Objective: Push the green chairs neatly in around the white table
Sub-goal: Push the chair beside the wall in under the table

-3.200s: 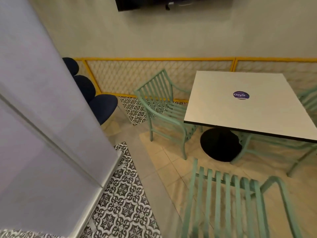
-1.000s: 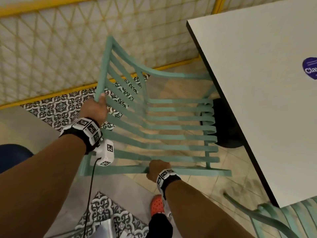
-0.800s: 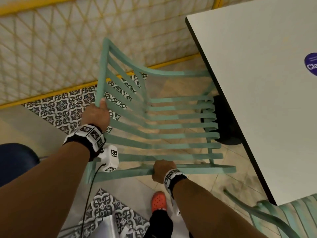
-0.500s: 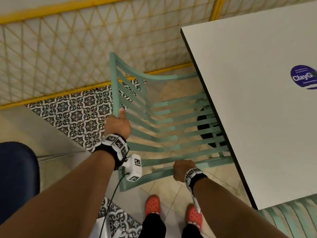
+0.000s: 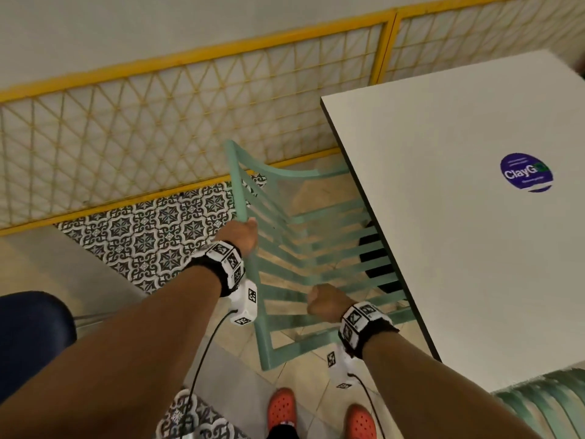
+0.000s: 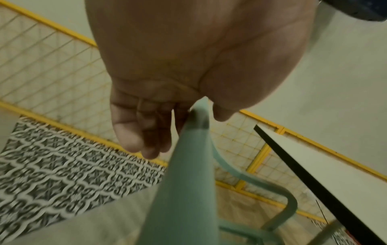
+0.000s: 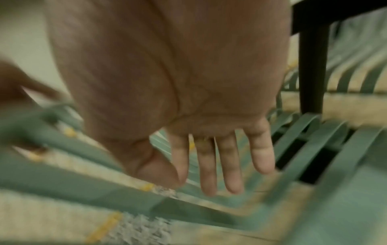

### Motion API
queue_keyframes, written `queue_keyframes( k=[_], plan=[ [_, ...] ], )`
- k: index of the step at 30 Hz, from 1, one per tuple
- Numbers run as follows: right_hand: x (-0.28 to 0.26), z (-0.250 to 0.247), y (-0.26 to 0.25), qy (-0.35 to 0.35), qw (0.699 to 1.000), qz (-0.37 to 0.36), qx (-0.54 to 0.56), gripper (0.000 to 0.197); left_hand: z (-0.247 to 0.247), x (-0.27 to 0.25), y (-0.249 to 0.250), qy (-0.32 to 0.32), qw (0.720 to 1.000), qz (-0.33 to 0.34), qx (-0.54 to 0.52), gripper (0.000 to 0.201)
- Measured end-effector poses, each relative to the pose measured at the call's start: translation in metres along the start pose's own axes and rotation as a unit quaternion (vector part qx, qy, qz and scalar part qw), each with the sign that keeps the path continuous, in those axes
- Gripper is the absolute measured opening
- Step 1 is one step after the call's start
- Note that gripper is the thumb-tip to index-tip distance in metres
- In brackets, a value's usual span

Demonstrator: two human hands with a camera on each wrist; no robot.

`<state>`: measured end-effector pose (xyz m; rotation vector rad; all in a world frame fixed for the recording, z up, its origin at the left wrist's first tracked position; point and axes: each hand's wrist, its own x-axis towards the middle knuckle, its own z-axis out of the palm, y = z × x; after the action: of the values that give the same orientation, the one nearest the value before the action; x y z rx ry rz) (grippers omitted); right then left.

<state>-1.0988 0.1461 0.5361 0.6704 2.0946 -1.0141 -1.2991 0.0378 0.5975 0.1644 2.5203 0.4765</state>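
A green slatted chair point(image 5: 236, 185) stands at the left edge of the white table point(image 5: 459, 232), its seat partly under the tabletop. My left hand point(image 5: 242, 232) grips the top rail of the backrest; in the left wrist view the left hand point(image 6: 180, 129) curls fingers and thumb round that rail point(image 6: 184, 190). My right hand point(image 5: 323, 304) hovers over the near side of the chair and holds nothing. In the blurred right wrist view the right hand point(image 7: 220, 162) has its fingers stretched out loosely above the slats point(image 7: 62, 182).
A second green chair point(image 5: 538, 403) shows at the table's near edge, bottom right. A dark blue seat point(image 5: 31, 337) is at lower left. A yellow lattice fence point(image 5: 158, 137) runs along the wall behind. The table's black base point(image 5: 376, 264) sits under the top.
The chair has slid right, further under the table. My right hand has let go of the chair's near rail and lifted off. The left hand keeps its grip.
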Motion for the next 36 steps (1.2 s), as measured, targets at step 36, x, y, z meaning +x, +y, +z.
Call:
queue_keyframes(
  k=[36],
  plan=[
    [-0.002,0.026,-0.146,0.220,0.975,0.027,0.013,0.051,-0.034,0.113,0.035,0.041,0.996,0.072,-0.031,0.049]
  ],
)
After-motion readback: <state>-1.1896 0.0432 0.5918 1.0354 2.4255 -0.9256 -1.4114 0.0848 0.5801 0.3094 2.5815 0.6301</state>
